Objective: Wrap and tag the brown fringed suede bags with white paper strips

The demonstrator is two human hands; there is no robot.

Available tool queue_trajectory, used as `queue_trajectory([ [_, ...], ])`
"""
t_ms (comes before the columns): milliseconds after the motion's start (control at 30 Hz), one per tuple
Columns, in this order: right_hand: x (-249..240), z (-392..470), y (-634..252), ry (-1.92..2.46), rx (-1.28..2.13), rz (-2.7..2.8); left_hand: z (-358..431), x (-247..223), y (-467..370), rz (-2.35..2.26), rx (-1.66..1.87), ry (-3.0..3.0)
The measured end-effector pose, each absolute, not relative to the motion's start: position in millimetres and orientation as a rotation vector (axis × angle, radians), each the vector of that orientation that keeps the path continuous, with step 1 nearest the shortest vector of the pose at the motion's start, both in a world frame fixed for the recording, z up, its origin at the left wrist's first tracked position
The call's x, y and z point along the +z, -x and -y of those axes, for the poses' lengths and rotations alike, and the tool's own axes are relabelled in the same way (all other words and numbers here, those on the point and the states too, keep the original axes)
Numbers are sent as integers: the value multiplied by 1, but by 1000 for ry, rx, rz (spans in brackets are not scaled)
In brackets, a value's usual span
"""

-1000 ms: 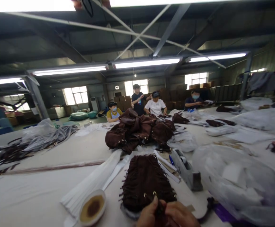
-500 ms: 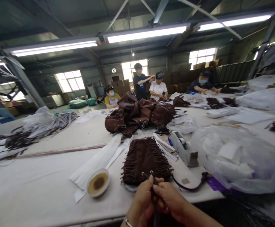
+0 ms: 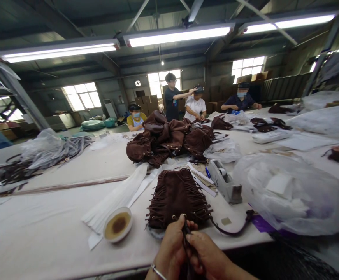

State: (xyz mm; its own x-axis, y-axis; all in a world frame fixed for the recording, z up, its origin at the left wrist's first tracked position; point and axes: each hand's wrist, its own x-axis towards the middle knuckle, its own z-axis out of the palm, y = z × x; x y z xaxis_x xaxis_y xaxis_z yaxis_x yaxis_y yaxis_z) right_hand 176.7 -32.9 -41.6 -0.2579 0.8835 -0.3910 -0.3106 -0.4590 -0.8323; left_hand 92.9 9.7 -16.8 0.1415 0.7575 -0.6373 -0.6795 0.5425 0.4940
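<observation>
A dark brown fringed bag (image 3: pixel 178 198) lies on the table in front of me, its end with two metal eyelets toward me. A dark drawstring (image 3: pixel 186 231) runs from the eyelets into my hands. My left hand (image 3: pixel 171 245) pinches it close to the bag's edge, thumb pointing up at an eyelet. Just right of it and lower, my right hand (image 3: pixel 206 251) is closed on the same drawstring, thumb on top. The lower part of the cord is partly hidden between my palms. A dark strap (image 3: pixel 230 232) curves out from the bag's right side.
A shallow bowl (image 3: pixel 118 224) with brownish contents sits left of the bag. A tape dispenser (image 3: pixel 226 182) and a large stuffed clear plastic bag (image 3: pixel 292 194) are to the right. Behind lies a heap of brown bags (image 3: pixel 171 140). Several people are across the table.
My right hand has slid slightly down the drawstring, away from the left thumb, showing more of the cord. The fringed bag stays in place; the view has shifted a little.
</observation>
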Motion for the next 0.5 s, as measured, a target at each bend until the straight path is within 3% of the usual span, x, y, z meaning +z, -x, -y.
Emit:
queue_trajectory([
  [200, -50, 34, -176, 1081, 1859, 826, -10, -19, -90, -1019, 1085, -147],
  [367, -58, 36, -180, 1056, 1906, 789, 7, -15, -73, -926, 808, -361],
  [500, -62, 37, -175, 1114, 1858, 980, 12, -14, -65, -1035, 794, -454],
])
